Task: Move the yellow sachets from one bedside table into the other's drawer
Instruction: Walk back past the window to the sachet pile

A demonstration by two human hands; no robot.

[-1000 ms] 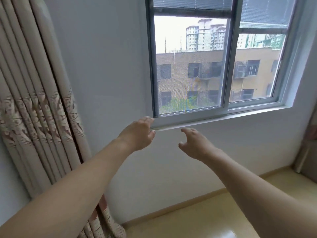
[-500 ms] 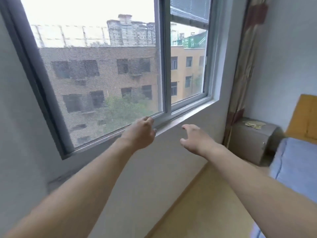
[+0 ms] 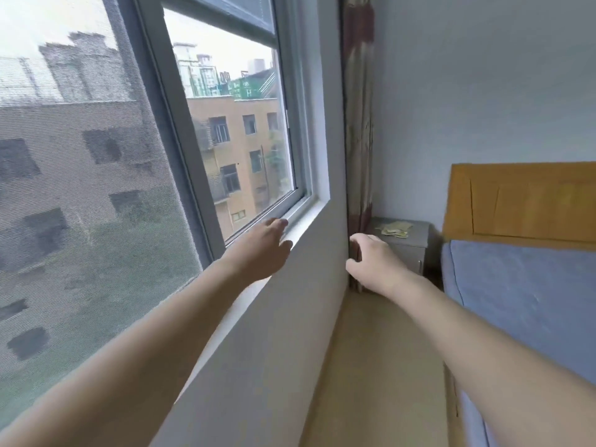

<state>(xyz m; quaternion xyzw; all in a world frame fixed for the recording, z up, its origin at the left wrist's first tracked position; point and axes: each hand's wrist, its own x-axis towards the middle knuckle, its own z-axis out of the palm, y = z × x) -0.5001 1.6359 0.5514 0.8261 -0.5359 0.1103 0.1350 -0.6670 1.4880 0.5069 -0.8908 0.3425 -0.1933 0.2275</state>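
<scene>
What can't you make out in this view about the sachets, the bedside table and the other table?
- Sachets, head view: too small and far to count or read.
- Bedside table, head view: its left part is hidden by the right hand, and whether it has a drawer is unclear.
- Other bedside table: out of frame.
- Bed: cut off by the right edge.
- Curtain: its foot is hidden behind the right hand.
</scene>
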